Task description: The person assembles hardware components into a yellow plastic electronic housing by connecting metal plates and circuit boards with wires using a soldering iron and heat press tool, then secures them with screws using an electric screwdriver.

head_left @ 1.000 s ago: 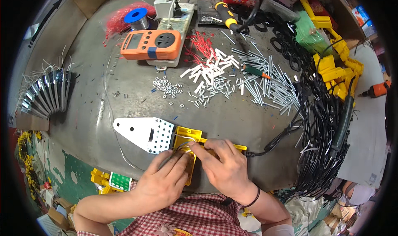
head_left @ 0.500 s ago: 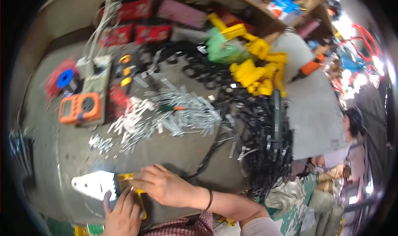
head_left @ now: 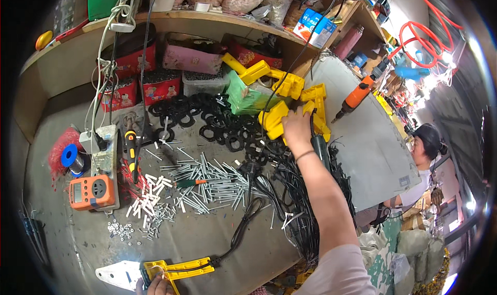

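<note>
While the orange meter [head_left: 93, 192] sits at the far left with a blue-flanged spool of wire [head_left: 72, 160] just behind it, the work in hand lies nearer the person, at the bottom edge of the view. There the white plate [head_left: 119, 275] meets the wide end of an open yellow handle shell [head_left: 189, 268], so that joint looks made, though I cannot tell how firmly it is fixed. Behind the plate lie loose nuts [head_left: 120, 230], with white sleeves [head_left: 147, 194] farther back.

The left hand [head_left: 160, 285] is at the shell's wide end, partly cut off by the frame; its fingers are bent over the opening, beside a thin pale wire, and I cannot tell whether they grip anything. Along the shell's narrow arm a black cable [head_left: 243, 227] lies in the channel and runs out at the right, so the cable appears laid in. No cover closes the shell, so closing and fastening seem left to do; long screws [head_left: 212, 183] lie loose behind it.

At the right, the right hand [head_left: 297, 128] reaches 1 pile of yellow plastic parts [head_left: 274, 120], fingers curled over a piece; their tips are hidden, so its hold is unclear. Beyond hangs an orange power driver [head_left: 357, 95].
</note>
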`<action>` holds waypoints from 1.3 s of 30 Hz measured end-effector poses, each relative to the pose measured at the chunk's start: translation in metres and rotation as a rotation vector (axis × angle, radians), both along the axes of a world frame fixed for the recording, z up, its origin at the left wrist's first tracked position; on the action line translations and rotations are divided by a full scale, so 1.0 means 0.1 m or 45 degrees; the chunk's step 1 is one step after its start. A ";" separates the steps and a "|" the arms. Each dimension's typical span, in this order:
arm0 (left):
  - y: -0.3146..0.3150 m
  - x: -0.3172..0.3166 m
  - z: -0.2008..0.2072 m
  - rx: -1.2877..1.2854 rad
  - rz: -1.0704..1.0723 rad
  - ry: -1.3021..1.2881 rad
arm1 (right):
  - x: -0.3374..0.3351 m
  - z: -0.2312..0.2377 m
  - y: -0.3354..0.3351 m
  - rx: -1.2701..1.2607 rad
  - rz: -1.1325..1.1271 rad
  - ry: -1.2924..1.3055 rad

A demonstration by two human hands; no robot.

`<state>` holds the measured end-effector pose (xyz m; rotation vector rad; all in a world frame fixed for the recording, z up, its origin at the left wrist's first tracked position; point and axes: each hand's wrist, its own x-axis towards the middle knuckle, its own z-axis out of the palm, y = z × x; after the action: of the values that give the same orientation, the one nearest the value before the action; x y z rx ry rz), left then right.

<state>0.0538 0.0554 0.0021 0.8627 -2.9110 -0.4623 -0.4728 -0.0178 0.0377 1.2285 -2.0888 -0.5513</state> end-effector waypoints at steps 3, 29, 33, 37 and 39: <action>0.01 -0.01 -0.03 -0.027 0.001 -0.029 | 0.56 -0.24 0.07 -0.286 0.507 -0.154; -0.07 0.06 -0.07 0.116 -0.041 -0.030 | -1.47 0.21 -0.29 -0.810 -0.503 -0.613; -0.09 0.08 -0.06 0.140 -0.053 -0.004 | -1.56 0.34 -0.36 -1.309 -0.354 -1.119; -0.07 0.07 -0.05 0.147 -0.030 -0.003 | -1.86 0.39 -0.45 -0.976 -0.286 -1.137; -0.04 0.09 -0.08 0.151 -0.018 0.000 | -1.93 0.16 -0.46 -0.998 -0.077 -1.134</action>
<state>0.0633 0.0512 -0.0055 0.8569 -2.9164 -0.6422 -0.6654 -0.0642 0.0537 0.9873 -2.6174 0.9069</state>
